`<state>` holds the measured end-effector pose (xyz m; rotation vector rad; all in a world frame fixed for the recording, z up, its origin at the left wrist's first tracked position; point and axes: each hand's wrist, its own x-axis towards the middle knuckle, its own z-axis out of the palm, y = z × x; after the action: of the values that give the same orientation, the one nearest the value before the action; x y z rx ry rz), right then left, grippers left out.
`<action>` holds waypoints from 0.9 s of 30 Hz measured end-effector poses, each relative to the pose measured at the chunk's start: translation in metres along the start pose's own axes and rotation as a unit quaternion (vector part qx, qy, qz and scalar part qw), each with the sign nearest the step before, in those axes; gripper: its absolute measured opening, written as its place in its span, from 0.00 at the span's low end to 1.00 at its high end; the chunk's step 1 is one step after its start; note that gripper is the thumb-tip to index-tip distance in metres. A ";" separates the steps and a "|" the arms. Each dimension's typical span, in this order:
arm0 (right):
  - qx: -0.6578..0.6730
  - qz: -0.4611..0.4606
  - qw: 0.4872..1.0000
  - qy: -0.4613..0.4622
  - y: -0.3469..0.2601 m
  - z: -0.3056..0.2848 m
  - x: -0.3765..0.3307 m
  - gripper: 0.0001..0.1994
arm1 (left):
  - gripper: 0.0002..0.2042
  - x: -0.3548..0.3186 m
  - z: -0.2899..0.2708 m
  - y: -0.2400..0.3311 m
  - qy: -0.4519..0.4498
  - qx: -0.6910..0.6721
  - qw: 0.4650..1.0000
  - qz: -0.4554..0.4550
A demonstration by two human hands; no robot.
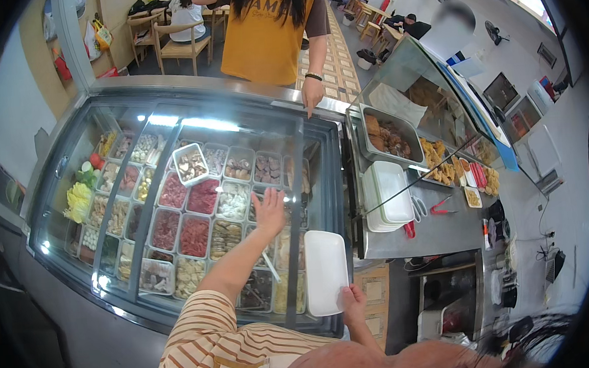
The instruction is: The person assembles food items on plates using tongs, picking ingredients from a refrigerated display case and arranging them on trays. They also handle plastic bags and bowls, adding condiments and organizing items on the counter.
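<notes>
My left hand (269,212) reaches over the glass-topped display case (134,312), its fingers spread and holding nothing, above tubs of raw food. My right hand (354,303) grips the lower right corner of a white rectangular tray (326,272), which has nothing on it. Below my left hand are tubs of dark red sliced meat (194,235), white pieces (234,200) and brownish pieces (226,238). A white-handled utensil (270,266) rests among the nearer tubs. One white tub of mixed pieces (190,163) sits tilted, higher than those around it.
Across the case a person in a yellow shirt (259,44) points down with a finger (310,101). To the right, a stack of white trays (387,195) stands beside scissors (419,207) and red tongs (440,207). Behind angled glass (410,89) lie fried foods (436,155).
</notes>
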<state>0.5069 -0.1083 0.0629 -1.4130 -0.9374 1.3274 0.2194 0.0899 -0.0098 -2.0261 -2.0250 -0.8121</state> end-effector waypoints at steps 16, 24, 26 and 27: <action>-0.044 0.014 0.987 0.154 0.026 0.013 -0.071 0.07 | 0.24 -0.029 -0.130 -0.250 -0.131 0.287 0.949 -0.029; -0.033 0.054 0.988 0.139 0.032 0.007 -0.035 0.06 | 0.27 -0.023 -0.139 -0.288 -0.227 0.396 0.887 -0.068; -0.159 0.006 0.981 0.111 0.016 0.010 -0.022 0.07 | 0.26 -0.014 -0.143 -0.294 -0.281 0.396 0.867 -0.108; -0.183 -0.028 0.977 0.104 0.023 0.004 -0.012 0.07 | 0.25 -0.020 -0.138 -0.312 -0.248 0.413 0.871 -0.091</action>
<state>0.5002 -0.1251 0.0445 -1.7523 -1.1092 0.9734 -0.1150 0.0274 0.0157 -1.6082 -2.2452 0.5829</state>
